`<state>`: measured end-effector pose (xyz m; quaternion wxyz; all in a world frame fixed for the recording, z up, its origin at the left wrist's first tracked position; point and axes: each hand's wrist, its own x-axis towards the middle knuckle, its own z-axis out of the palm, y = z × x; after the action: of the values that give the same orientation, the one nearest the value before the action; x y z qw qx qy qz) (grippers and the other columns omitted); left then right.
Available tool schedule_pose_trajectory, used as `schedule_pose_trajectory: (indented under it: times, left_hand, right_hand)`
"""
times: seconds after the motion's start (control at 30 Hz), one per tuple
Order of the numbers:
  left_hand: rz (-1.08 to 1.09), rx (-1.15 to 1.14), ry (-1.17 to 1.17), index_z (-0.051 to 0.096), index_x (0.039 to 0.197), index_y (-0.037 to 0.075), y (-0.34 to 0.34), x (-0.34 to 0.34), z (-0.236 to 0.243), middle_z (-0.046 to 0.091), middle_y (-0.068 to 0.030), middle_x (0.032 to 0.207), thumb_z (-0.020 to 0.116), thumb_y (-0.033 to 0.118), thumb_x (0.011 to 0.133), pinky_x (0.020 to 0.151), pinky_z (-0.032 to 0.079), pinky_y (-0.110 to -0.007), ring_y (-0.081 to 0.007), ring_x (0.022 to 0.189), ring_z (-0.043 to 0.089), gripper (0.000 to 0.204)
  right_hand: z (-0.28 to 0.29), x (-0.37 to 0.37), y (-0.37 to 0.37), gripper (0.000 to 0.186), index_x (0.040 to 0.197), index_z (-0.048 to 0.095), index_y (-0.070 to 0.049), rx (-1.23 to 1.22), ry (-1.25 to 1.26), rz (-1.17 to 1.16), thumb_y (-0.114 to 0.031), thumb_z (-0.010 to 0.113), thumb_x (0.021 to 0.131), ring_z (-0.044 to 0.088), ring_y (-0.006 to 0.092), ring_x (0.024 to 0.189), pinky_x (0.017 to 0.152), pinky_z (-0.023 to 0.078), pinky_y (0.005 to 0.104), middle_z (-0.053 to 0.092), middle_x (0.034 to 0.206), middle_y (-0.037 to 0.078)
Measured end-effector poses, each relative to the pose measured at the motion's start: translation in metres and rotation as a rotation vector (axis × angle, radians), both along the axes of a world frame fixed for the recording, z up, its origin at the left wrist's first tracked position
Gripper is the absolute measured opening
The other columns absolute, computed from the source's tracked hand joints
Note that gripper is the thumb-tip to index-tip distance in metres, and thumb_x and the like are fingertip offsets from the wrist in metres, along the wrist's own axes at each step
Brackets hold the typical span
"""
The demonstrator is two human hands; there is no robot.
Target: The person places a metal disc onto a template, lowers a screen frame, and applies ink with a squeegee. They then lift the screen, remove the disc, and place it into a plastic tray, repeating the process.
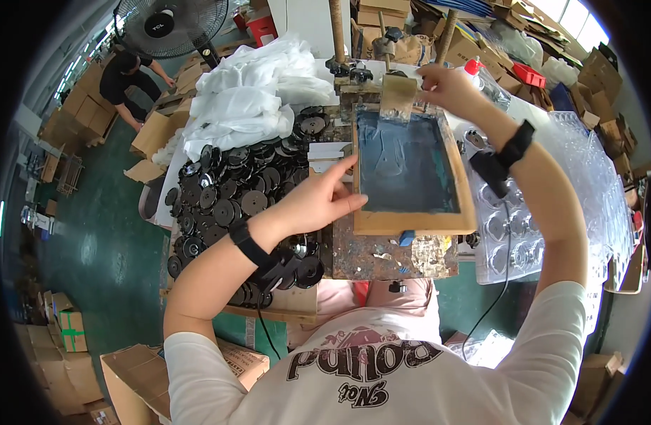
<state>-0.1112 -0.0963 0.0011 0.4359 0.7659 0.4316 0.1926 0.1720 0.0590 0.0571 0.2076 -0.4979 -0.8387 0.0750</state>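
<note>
A wood-framed printing screen [414, 221] lies over the work stand before me, its mesh smeared with dark blue-grey ink. My left hand [325, 198] grips the screen's left side, thumb across the wooden edge and index finger against it farther up; its other fingers are hidden. At the far end of the mesh stands a yellowish, flat-bladed scraper [398, 98]. Bent fingers of my right hand [446, 88] close at the scraper's right edge; their exact hold is partly hidden. Both wrists wear black straps with cables.
Black round discs [240, 202] are heaped left of the stand, beside white cloth [247, 99]. Clear plastic trays [517, 241] lie to the right. Metal posts and clamps [361, 74] rise behind the screen. A fan [169, 25] and another person [130, 81] are at the far left.
</note>
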Motion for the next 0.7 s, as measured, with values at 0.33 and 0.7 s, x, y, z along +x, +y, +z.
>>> schedule_pose_trajectory:
  times: [0.33, 0.7]
  left_hand:
    - [-0.052, 0.190, -0.577, 0.040, 0.134, 0.008, 0.014, -0.004, 0.065, 0.060, -0.0038, 0.106, 0.047, 0.024, 0.096, 0.078, 0.047, -0.025, -0.0099, 0.089, 0.055, 0.042]
    - [-0.091, 0.414, 0.465, 0.060, 0.109, 0.004, 0.017, -0.087, -0.002, 0.059, -0.0107, 0.105, 0.062, 0.009, 0.078, 0.089, 0.044, -0.034, -0.0276, 0.099, 0.055, 0.032]
  right_hand:
    - [-0.091, 0.165, -0.004, 0.030, 0.094, 0.065, -0.008, -0.132, 0.043, 0.218, -0.028, 0.069, 0.073, 0.062, 0.0241, 0.079, 0.072, 0.049, 0.0361, 0.065, 0.085, 0.014]
    - [-0.074, -0.096, -0.058, 0.045, 0.108, 0.057, -0.003, -0.239, -0.166, 0.281, -0.035, 0.066, 0.078, 0.060, 0.0299, 0.092, 0.078, 0.049, 0.0388, 0.060, 0.104, 0.020]
